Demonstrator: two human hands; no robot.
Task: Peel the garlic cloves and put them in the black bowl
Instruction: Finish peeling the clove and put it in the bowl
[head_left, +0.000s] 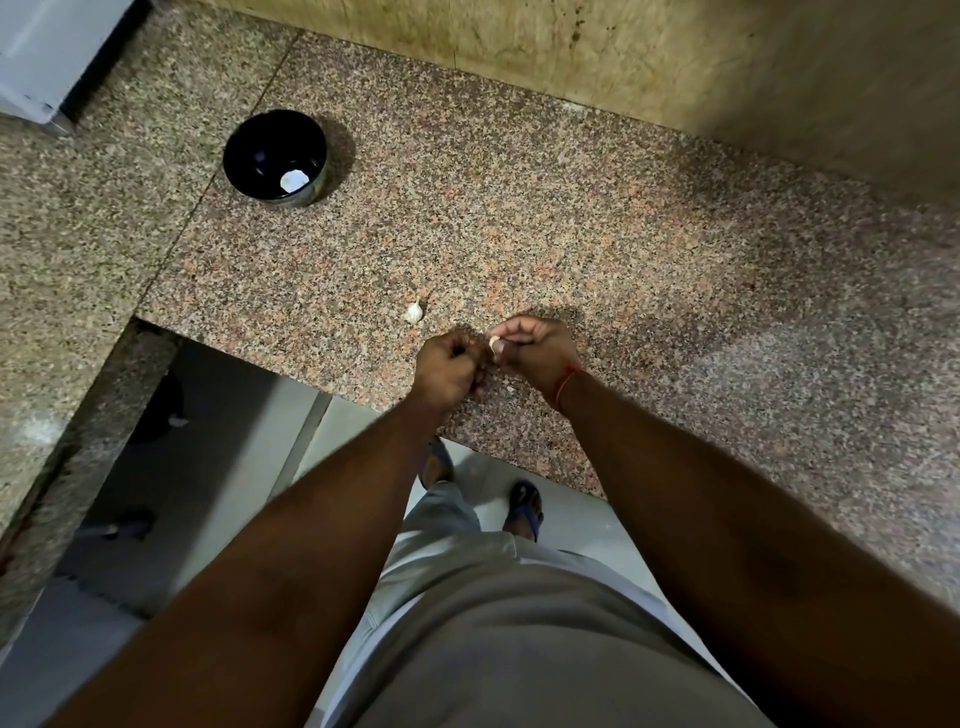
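Peeling stage, viewed from above. At the far left, the black bowl (274, 156) is set on the granite counter (571, 218), well apart from the working area; a pale item, probably a peeled clove or a glint of light, is seen on its floor, though which cannot be told. The bowl is judged to be kept clear of the hands so that loose skin is not dropped into it.

Nearer and further right, an unpeeled garlic piece (414, 312) is left lying on the counter just beside the hands, presumably so that it can be taken up next without a long reach.

The left hand (448, 370) is held curled just above the near counter edge; whether skin or part of the clove is pinched in it cannot be told, since its fingertips are hidden. Immediately to its right, the clove in hand (494, 342) is pinched by the right hand (535, 351), fingers curled round it, so that it is steadied while the skin is worked off. The two hands are brought close together, almost touching. A red thread (567, 383) is worn at the right wrist.

Small pale flecks, probably shed skin, are visible on the counter below the hands (510, 388). By this evidence the task is judged to be partly done.
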